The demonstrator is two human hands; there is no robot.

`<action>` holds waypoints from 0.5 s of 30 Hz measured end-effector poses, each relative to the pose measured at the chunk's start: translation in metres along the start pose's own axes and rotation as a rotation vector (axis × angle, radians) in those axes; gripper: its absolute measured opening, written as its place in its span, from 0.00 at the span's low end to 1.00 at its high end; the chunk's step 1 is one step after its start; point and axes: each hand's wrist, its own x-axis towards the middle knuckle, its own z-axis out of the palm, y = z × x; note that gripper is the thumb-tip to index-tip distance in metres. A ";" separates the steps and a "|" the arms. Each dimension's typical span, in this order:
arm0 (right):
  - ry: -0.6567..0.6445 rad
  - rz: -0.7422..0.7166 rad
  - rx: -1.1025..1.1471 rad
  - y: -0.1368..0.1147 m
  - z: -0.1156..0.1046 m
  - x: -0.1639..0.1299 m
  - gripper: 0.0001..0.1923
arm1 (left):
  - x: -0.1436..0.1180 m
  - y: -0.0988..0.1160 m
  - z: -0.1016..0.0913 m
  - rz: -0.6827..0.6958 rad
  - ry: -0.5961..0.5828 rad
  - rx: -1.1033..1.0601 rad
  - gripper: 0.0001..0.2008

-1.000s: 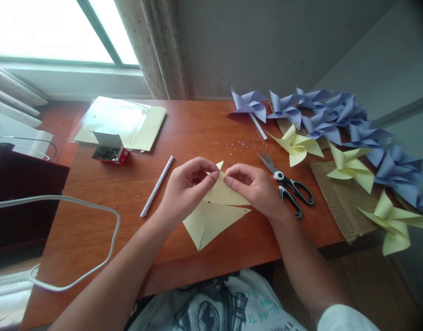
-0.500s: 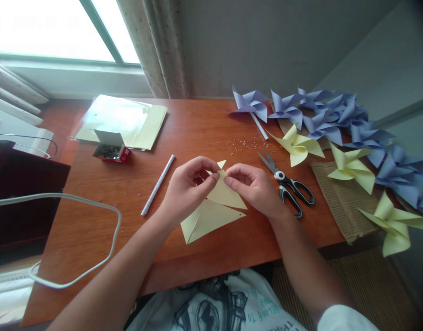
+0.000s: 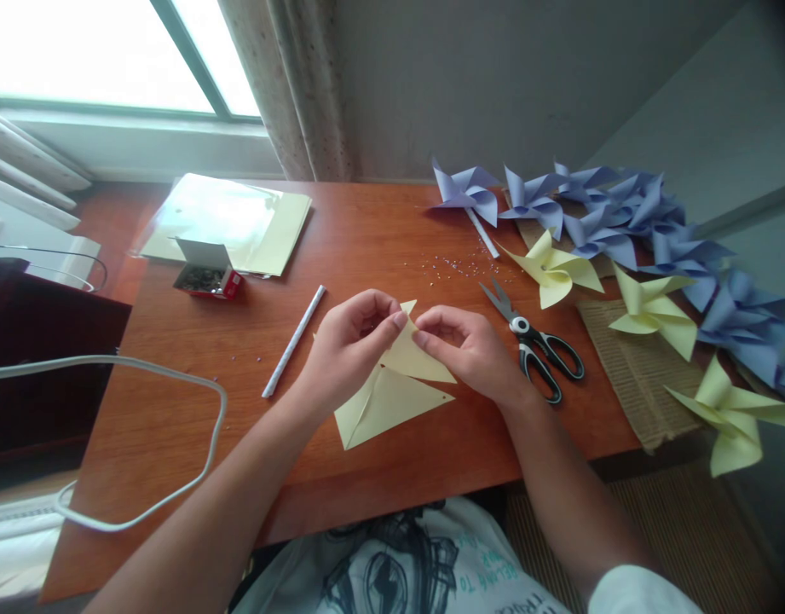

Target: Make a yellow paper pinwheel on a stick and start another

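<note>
Fingertips [image 3: 400, 321] of both hands pinch paper flap | yellow paper [image 3: 392, 392] below on table

Both sets of fingers [image 3: 401, 321] bunch over the top of the yellow paper [image 3: 392, 392], so whatever's pinched there is covered. The tiny specks [image 3: 453, 264] on the worktop [image 3: 366, 230] are too small to identify. Box contents [image 3: 200, 279] are just a dark blur. The white cable [image 3: 175, 379] runs off the left edge.

Home craft desk [image 3: 366, 239] — window [image 3: 98, 51], curtain [image 3: 290, 85]
</note>
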 end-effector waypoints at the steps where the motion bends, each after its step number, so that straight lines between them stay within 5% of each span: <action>1: 0.002 -0.007 -0.006 0.000 0.000 0.000 0.05 | 0.000 0.000 0.000 -0.007 -0.008 0.004 0.14; 15: -0.034 0.045 0.064 -0.001 -0.001 -0.001 0.06 | 0.001 0.000 -0.003 0.000 0.014 0.012 0.14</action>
